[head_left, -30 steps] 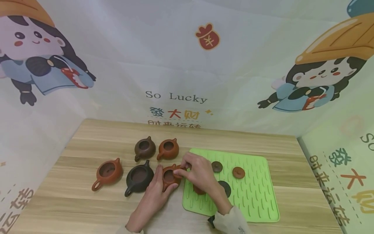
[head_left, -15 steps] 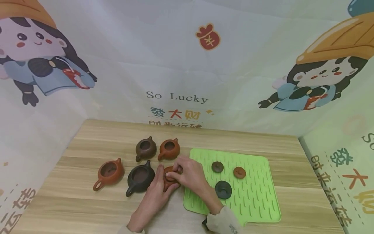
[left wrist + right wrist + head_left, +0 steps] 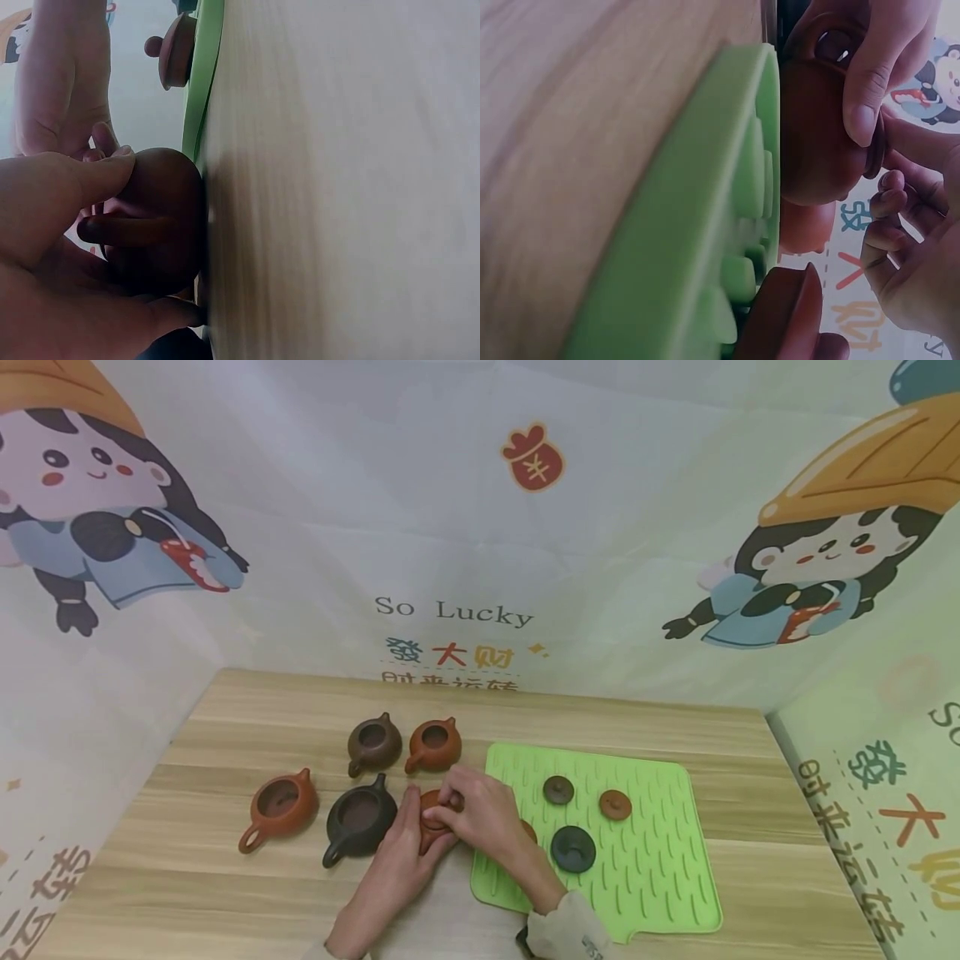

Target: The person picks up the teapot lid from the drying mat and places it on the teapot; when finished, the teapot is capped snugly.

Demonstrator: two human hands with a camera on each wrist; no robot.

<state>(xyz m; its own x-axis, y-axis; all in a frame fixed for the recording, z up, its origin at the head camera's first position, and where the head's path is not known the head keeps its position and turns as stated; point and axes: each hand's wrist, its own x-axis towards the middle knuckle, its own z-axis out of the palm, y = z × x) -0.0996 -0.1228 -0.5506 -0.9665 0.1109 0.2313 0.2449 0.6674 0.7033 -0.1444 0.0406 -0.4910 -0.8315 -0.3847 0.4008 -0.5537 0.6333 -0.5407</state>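
Note:
A small reddish-brown clay teapot [image 3: 817, 135] sits on the table just left of the green mat. My left hand [image 3: 396, 856] grips its body, thumb on one side and fingers on the other, with the handle between them in the left wrist view. Over the opening, my right hand [image 3: 483, 810] pinches a matching lid [image 3: 875, 154], mostly covered by the fingers. The lid appears to lie at the rim; how fully it is seated I cannot tell. Close to my left fingers stands a black lidless teapot [image 3: 378, 835].
Other lidless teapots are a reddish one [image 3: 302, 814] at far left, a dark brown one [image 3: 388, 753] and an orange one [image 3: 447, 758] behind. The green mat [image 3: 660, 877] bears a brown lid [image 3: 558, 790], an orange lid [image 3: 615, 805], a black lid [image 3: 573, 849] and a half-hidden reddish lid [image 3: 529, 831].
My right hand has moved left and slightly down, bringing the lid from the teapot's right side over its opening. My left hand keeps its grip on the teapot.

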